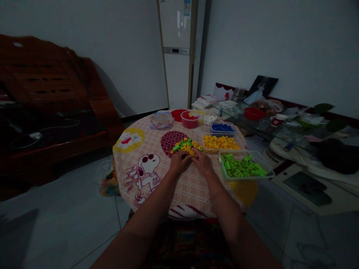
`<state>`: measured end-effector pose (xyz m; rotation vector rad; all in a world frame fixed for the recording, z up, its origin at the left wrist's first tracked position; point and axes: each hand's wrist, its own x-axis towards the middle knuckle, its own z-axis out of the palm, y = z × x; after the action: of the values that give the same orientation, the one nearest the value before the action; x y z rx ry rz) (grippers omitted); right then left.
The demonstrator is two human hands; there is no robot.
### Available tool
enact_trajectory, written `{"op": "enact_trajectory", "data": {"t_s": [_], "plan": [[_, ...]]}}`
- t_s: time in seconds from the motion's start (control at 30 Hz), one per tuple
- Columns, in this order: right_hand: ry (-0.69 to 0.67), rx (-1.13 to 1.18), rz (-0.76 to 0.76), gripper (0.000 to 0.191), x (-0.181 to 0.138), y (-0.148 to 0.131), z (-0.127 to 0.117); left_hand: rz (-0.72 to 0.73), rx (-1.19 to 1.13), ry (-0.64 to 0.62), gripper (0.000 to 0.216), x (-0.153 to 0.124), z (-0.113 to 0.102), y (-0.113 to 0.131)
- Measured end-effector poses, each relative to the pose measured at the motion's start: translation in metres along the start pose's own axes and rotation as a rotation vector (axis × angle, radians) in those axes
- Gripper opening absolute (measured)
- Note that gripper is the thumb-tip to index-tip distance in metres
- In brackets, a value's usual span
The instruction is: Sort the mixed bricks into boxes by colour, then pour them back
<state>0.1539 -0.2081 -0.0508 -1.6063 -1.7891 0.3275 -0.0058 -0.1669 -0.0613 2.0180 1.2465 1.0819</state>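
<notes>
My left hand and my right hand rest side by side on a small round table under a cartoon-print cloth. Their fingertips meet at the near edge of a loose pile of yellow and green small bricks. Both hands' fingers are curled and pinched together at the pile; what they hold is too small to make out. To the right stand clear trays of green bricks, yellow bricks and blue bricks.
A tub of red pieces, an empty clear container and a red lid sit at the table's far side. A dark wooden bench stands left, a cluttered glass table right, a white standing air conditioner behind.
</notes>
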Motion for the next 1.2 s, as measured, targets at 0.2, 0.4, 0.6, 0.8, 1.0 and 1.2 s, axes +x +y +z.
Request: {"op": "enact_trajectory", "data": {"t_s": [0.2,0.4,0.6,0.8,1.0,1.2], "plan": [[-0.006,-0.004,0.008,0.050,0.000,-0.002,0.002,0.018,0.030,-0.009,0.019,0.000,-0.002,0.001],[0.043,0.089,0.053,0.050,0.003,0.005,0.006,-0.018,-0.029,0.014,0.019,-0.001,-0.003,0.006],[0.123,0.208,0.074,0.049,0.003,0.011,0.010,-0.051,-0.041,0.051,0.017,-0.004,-0.004,0.014],[0.300,0.376,0.205,0.058,0.018,0.010,-0.002,-0.043,-0.017,0.040,0.019,-0.004,-0.003,0.012],[0.584,0.432,0.290,0.074,0.035,0.019,-0.033,-0.030,0.027,0.018,0.023,-0.002,-0.005,0.008],[0.633,0.285,0.365,0.062,0.030,0.021,-0.047,-0.040,0.036,0.013,0.026,-0.001,-0.004,0.006]]}}
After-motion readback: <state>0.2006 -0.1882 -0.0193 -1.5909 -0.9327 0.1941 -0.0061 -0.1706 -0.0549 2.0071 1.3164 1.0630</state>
